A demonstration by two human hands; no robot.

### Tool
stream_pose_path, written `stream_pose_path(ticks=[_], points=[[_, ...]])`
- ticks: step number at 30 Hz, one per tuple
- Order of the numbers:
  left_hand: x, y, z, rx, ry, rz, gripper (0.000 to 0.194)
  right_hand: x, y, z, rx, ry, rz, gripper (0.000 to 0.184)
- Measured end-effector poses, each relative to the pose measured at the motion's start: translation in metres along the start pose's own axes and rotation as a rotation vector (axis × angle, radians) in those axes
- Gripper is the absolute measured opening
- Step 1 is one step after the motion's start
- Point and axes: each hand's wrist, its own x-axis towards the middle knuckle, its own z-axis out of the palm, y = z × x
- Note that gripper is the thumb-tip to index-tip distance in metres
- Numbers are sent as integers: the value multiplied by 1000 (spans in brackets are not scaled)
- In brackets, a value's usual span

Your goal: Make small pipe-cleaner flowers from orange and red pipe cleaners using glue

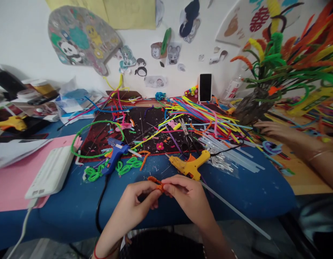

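Observation:
Close to the blue table's front edge, my left hand (141, 199) and my right hand (184, 194) meet around a short bent orange pipe cleaner (155, 180). Thumb and fingers of both hands pinch it, and part of it is hidden behind the fingertips. Just beyond my right hand lies a yellow hot glue gun (190, 166) with a long glue stick (236, 211) reaching out behind it. A blue hot glue gun (115, 155) rests ahead of my left hand, among green pipe cleaner loops (128, 165).
A dark mat (139, 124) carries scissors (186, 131), scraps and a bundle of colourful pipe cleaners (199, 111). Clear glue sticks (236, 158) lie to the right. A white power strip (51, 171) sits left on a pink folder (10, 194). Another person's hand (277, 131) reaches in at right.

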Motion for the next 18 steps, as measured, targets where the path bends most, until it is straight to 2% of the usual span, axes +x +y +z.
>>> stream_pose_path(ticks=[4, 8, 10, 14, 18], points=[[2, -6, 9, -196, 99, 21, 28, 0, 3, 1, 146, 46, 43, 12], [2, -9, 19, -294, 317, 65, 7, 1, 8, 2, 155, 72, 57, 12], [2, -10, 22, -307, 387, 103, 6, 1, 9, 3, 180, 62, 64, 12], [2, -12, 20, -135, 366, 260, 12, 2, 8, 3, 207, 57, 78, 10], [2, -8, 7, 93, 266, 395, 18, 2, 8, 1, 175, 35, 77, 10]])
